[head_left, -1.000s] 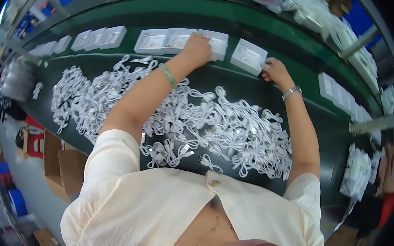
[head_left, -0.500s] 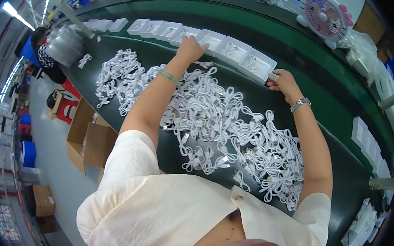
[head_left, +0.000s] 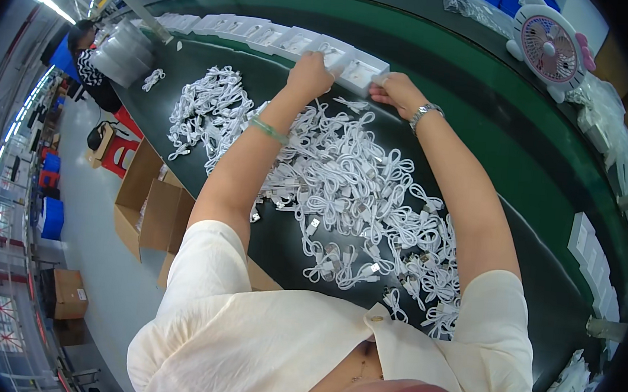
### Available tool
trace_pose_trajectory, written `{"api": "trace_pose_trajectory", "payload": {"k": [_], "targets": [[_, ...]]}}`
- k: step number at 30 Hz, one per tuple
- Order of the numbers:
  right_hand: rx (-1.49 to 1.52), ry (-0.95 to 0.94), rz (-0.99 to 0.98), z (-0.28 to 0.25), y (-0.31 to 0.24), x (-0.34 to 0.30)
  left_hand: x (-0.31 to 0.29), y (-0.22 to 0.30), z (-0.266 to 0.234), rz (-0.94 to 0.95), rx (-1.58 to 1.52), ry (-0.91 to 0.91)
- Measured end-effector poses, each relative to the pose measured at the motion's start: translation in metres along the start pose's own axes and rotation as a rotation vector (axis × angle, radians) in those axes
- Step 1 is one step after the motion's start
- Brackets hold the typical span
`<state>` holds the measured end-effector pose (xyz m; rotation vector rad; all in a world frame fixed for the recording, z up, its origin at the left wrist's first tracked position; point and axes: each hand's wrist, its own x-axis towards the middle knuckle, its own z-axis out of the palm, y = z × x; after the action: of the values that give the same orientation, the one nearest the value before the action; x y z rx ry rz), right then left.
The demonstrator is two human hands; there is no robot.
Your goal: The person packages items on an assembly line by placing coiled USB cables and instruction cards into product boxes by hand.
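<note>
A curved row of open white boxes lies along the far side of the dark green work table. At its right end, my right hand has its fingers and thumb closed about the corner of the last white box, which holds a small pale item. My left hand is closed at the front edge of the neighbouring white box; its fingertips are partly hidden. Below both hands spreads a large heap of coiled white cables with metal plugs.
A pink-and-white fan stands at the far right, near clear plastic bags. More white boxes line the right edge. An open cardboard carton sits left of the table. Another person is at the far left beside stacked clear trays.
The row of boxes has slid left and its boxes sit closer together. My right hand has moved left with the end box, nearer my left hand. The view has shifted slightly.
</note>
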<state>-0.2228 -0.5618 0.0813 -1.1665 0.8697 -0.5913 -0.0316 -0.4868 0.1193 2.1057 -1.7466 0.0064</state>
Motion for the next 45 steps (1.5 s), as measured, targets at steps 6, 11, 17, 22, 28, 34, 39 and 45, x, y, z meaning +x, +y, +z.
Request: {"api": "trace_pose_trajectory", "payload": {"k": [6,11,17,22,28,34,39,45], "targets": [[0.095,-0.188,-0.092,0.029,0.005,0.024,-0.027,0.045,-0.037,0.302,-0.468,0.295],[-0.39,-0.104,0.017,0.023,-0.052,-0.081,-0.115,0.174,-0.129,0.766,-1.693,-0.471],[-0.609,0.092,-0.09,-0.052,-0.042,-0.179,-0.227,0.246,-0.149,0.804,-2.238,-1.447],[-0.952,0.078,-0.12,-0.068,-0.016,-0.303,-0.26,0.251,-0.166,0.718,-2.199,-2.005],[-1.331,0.143,-0.015,-0.065,0.025,-0.399,-0.301,0.257,-0.21,0.566,-2.105,-2.395],[-1.31,0.342,-0.071,-0.069,0.05,-0.406,-0.313,0.254,-0.217,0.636,-2.077,-2.23],[-1.411,0.42,-0.19,-0.091,0.058,-0.393,-0.28,0.249,-0.146,1.088,-1.087,-0.932],[-0.927,0.406,-0.066,-0.132,0.041,-0.406,-0.173,0.178,-0.018,0.853,-0.309,-0.208]]}}
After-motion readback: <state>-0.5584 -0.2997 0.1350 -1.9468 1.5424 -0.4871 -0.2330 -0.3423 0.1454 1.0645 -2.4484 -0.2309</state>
